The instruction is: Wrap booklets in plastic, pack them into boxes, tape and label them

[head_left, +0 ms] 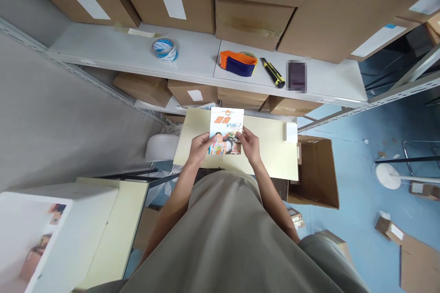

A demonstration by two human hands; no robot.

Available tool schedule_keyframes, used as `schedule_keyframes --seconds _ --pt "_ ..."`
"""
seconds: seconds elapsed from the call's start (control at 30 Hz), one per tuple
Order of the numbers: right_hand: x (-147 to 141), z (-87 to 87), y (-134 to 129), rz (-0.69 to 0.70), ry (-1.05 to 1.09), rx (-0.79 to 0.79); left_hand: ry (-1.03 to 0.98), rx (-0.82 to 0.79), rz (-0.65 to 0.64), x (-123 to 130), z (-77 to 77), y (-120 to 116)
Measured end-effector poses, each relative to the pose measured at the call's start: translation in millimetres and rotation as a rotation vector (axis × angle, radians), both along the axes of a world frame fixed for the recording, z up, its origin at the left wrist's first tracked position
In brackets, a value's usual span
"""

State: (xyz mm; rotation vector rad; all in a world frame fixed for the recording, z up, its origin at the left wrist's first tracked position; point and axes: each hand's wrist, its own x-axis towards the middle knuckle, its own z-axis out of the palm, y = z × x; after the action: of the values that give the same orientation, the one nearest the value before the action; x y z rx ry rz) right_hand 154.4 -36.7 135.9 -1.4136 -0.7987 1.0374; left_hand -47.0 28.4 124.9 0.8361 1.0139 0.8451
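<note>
Olive-grey cloth shirt (225, 229) right up front, then left hand (199, 147) and right hand (250, 144), fingers pinched nearly closed on either side of a white printed paper booklet (227, 130) over the pale-yellow rectangular table (271, 146), so kinda the holding step, and shifting it probably needs both grips even.

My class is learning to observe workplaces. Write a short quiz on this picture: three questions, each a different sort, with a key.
1. Multiple choice: what do the left hand and right hand hold between them?
a) a stool
b) a booklet
c) a cardboard box

2. True or false: the knife lies on the shelf.

3. Fill in: in the picture, the blue-and-white tape roll sits to the ____ of the orange-and-purple tape dispenser.

Key: 1 b; 2 true; 3 left.
</note>
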Motion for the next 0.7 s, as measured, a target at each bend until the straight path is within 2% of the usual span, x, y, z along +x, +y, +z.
schedule_keyframes --seconds 0.1,0.2,0.27,0.4,0.43,0.47,0.57,0.6,0.7 --pt "-9 -0.6 -3 -0.095 -0.182 0.03 0.077 0.064 0.071 2 0.7 -3" --pt "-29 4.6 -5 0.006 -0.13 0.038 0.174 0.17 0.09 12 5.6 -15" --pt "-41 7.6 -5 0.051 -0.118 0.018 0.243 0.274 0.039 20 9.9 -26" --pt "-39 9.7 -2 -0.045 -0.23 -0.028 0.237 0.425 -0.188 25 12.7 -38" --pt "-33 9.8 -1 -0.064 -0.23 -0.02 0.226 0.434 -0.2 22 11.1 -36" --pt "-27 10.1 -1 -0.068 -0.212 -0.008 0.23 0.435 -0.167 18 8.6 -32" --pt "-12 12.2 -6 -0.008 -0.092 -0.001 0.279 0.381 0.04 -2 -1.8 -15" --pt "-10 13.3 -8 0.02 -0.039 -0.009 0.265 0.335 0.055 -8 -5.0 -10" --pt "-8 15.0 -14 0.081 0.07 -0.039 0.123 0.149 -0.098 -22 -9.1 -4"
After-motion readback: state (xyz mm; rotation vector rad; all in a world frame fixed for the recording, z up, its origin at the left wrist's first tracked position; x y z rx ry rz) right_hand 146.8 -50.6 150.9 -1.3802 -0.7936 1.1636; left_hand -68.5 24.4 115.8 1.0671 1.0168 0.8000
